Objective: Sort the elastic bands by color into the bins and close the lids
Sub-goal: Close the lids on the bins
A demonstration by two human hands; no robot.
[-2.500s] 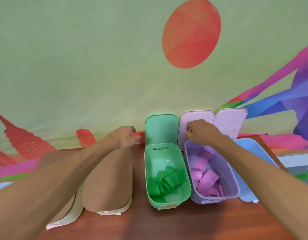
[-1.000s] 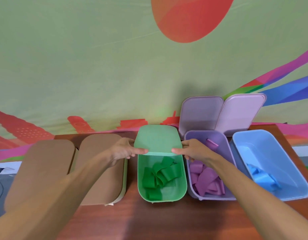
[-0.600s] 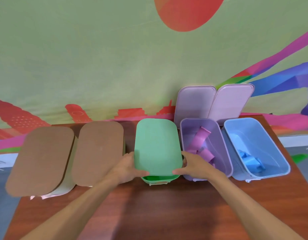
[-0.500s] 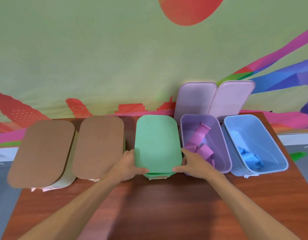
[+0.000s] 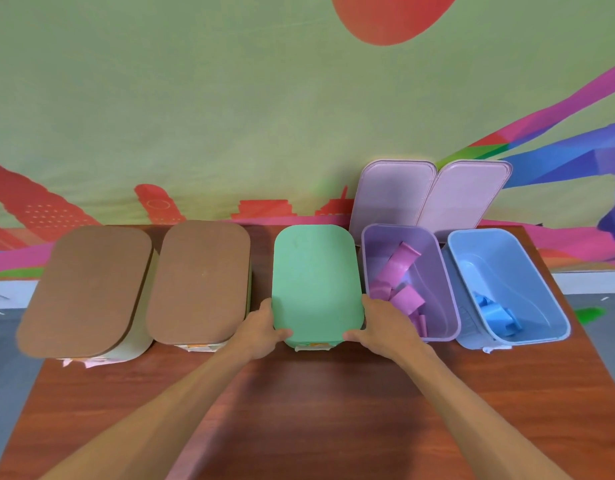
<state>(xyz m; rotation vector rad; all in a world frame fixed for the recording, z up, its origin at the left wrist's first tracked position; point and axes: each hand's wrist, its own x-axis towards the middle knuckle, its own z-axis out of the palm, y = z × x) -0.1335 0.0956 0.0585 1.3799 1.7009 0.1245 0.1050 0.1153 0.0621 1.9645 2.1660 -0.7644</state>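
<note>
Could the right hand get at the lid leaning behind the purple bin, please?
Probably yes: once it lets go of the green lid, the right hand is beside the purple bin, with the purple lid uncovered behind it.

Here's what we've got around the edges: a reddish-brown wood-grain desk (image 5: 316, 417) fills the bottom of the view, and a big printed backdrop (image 5: 195, 98) rises behind its far edge. The backdrop is mostly pale green, with a large red disc (image 5: 392, 15) cut off by the top of the frame. Low down on it we can see flat red skyline shapes (image 5: 264, 209), plus a taller red tower (image 5: 29, 209) at far left. On the right, pink, purple and blue streaks (image 5: 558, 147) sweep upward. There's grey floor (image 5: 1, 341) on either side of the desk, and on the right a bright green patch (image 5: 590, 313) sits on it.
</note>
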